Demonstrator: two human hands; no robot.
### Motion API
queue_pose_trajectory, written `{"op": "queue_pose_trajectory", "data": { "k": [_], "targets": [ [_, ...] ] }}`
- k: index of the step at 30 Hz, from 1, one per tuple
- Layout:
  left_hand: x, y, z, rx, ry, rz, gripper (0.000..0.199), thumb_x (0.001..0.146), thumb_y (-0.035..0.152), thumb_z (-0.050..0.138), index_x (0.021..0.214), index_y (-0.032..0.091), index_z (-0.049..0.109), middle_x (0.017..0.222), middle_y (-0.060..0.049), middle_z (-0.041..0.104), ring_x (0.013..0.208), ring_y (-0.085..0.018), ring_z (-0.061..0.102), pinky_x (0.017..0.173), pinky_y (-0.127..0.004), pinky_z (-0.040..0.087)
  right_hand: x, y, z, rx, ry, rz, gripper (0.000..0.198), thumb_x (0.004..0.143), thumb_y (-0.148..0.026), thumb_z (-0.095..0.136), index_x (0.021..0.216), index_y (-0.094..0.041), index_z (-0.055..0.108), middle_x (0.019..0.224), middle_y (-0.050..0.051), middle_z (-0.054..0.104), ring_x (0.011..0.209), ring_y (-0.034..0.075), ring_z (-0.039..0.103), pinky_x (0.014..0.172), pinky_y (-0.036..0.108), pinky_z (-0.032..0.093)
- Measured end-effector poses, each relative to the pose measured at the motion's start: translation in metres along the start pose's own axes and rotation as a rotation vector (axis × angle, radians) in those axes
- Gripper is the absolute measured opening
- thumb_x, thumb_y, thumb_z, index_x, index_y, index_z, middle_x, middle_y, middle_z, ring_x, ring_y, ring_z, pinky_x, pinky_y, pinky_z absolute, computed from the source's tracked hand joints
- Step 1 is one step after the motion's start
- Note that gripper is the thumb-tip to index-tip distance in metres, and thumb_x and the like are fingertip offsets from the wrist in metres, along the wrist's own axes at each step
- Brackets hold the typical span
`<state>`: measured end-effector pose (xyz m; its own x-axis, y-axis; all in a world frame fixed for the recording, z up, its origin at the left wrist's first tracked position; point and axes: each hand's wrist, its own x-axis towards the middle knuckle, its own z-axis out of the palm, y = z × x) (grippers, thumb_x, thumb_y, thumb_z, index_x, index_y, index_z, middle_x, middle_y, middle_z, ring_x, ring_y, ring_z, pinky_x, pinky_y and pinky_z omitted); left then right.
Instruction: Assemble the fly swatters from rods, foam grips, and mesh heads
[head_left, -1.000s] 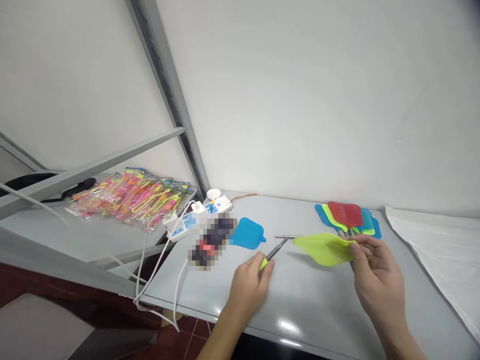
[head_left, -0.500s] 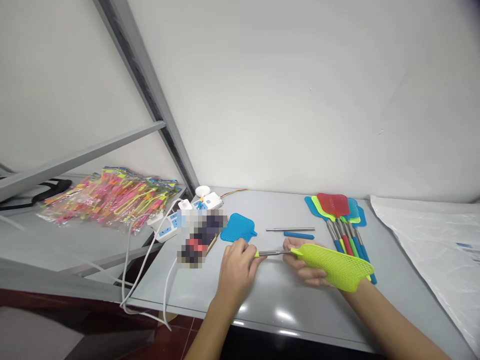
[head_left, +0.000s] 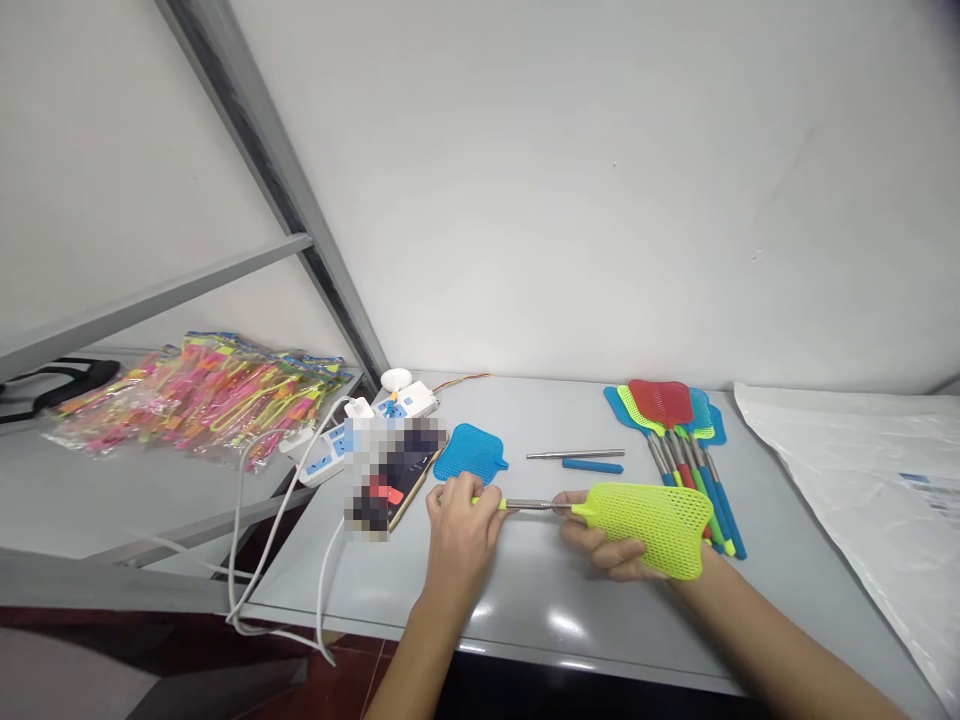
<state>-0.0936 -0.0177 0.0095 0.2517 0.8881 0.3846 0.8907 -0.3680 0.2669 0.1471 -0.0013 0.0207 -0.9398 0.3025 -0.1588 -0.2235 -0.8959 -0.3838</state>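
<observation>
A yellow-green fly swatter (head_left: 651, 528) with a metal rod is held level above the table between my two hands. My left hand (head_left: 463, 520) is closed around its grip end, of which only a bit of yellow-green shows. Fingers of my right hand (head_left: 600, 545) pinch the rod where it meets the mesh head; the head hides part of this hand. Beyond the hands lie a blue swatter head (head_left: 470, 453), a bare metal rod (head_left: 575, 455) and a blue handle grip (head_left: 592, 466). Several swatters in red, blue and green (head_left: 660, 402) lie stacked to the right.
A partly blurred phone (head_left: 411, 470) lies left of my left hand, beside white power strips (head_left: 322, 462) with cables hanging over the table edge. Bagged colourful items (head_left: 217, 395) cover the left shelf. White plastic sheeting (head_left: 847, 480) lies on the right.
The yellow-green swatter's head has turned so its mesh faces me more fully. Both hands keep their hold, and the whole view has shifted slightly.
</observation>
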Motion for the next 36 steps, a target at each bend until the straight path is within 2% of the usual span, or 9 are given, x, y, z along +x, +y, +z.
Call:
{"op": "queue_pose_trajectory", "data": {
  "k": [6,9,14,18,23,30,36],
  "targets": [
    [0.004,-0.005,-0.002,0.053,0.038,0.072,0.011,0.090,0.022,0.056,0.080,0.021,0.060,0.087,-0.003,0.052,0.082,-0.020,0.047,0.087,-0.041,0.029,0.000,0.001,0.000,0.048,-0.059,0.017,0.017,0.096,-0.033,0.032,0.088,-0.021,0.040,0.072,-0.006,0.043,0.035,0.002,0.025,0.031,0.017,0.015],
    [0.012,-0.007,-0.006,0.063,0.044,0.120,0.012,0.091,0.024,0.054,0.082,0.021,0.060,0.088,-0.004,0.052,0.083,-0.020,0.047,0.088,-0.042,0.029,-0.002,0.000,-0.001,0.054,-0.045,0.025,0.015,0.096,-0.031,0.031,0.089,-0.020,0.039,0.071,-0.006,0.041,0.034,0.002,0.023,0.030,0.016,0.014],
    [0.031,-0.004,-0.017,0.073,0.019,0.182,0.013,0.091,0.031,0.055,0.083,0.022,0.061,0.091,-0.005,0.052,0.087,-0.022,0.045,0.086,-0.041,0.031,-0.005,0.002,-0.003,0.103,-0.018,-0.038,0.011,0.093,-0.029,0.035,0.096,-0.020,0.039,0.069,-0.008,0.040,0.032,0.001,0.018,0.031,0.016,0.013],
    [0.040,0.002,-0.019,0.062,0.016,0.189,0.019,0.087,0.040,0.060,0.083,0.022,0.061,0.091,-0.005,0.052,0.089,-0.023,0.045,0.088,-0.042,0.031,-0.006,0.002,-0.007,0.134,-0.047,-0.057,0.013,0.088,-0.029,0.040,0.097,-0.020,0.040,0.066,-0.009,0.040,0.030,0.001,0.018,0.031,0.016,0.014],
    [0.039,0.003,-0.017,0.033,0.003,0.179,0.025,0.087,0.045,0.059,0.081,0.022,0.062,0.090,-0.004,0.052,0.087,-0.023,0.045,0.085,-0.040,0.031,-0.004,0.005,-0.012,0.156,-0.009,-0.048,0.012,0.090,-0.030,0.039,0.099,-0.021,0.039,0.063,-0.010,0.037,0.030,0.001,0.014,0.032,0.017,0.011],
    [0.035,0.001,-0.017,0.008,-0.035,0.189,0.028,0.089,0.046,0.055,0.079,0.020,0.061,0.087,-0.004,0.052,0.087,-0.022,0.047,0.081,-0.038,0.030,0.003,0.012,-0.024,0.148,-0.171,-0.064,0.012,0.090,-0.033,0.039,0.096,-0.022,0.038,0.064,-0.010,0.039,0.029,0.001,0.018,0.031,0.016,0.014],
    [0.039,0.003,-0.017,-0.003,-0.060,0.195,0.027,0.090,0.046,0.054,0.083,0.021,0.062,0.089,-0.004,0.053,0.087,-0.022,0.047,0.080,-0.038,0.030,-0.004,0.007,-0.017,0.151,-0.080,-0.040,0.017,0.091,-0.032,0.038,0.104,-0.023,0.038,0.066,-0.009,0.041,0.031,0.002,0.019,0.034,0.017,0.015]
  ]
}}
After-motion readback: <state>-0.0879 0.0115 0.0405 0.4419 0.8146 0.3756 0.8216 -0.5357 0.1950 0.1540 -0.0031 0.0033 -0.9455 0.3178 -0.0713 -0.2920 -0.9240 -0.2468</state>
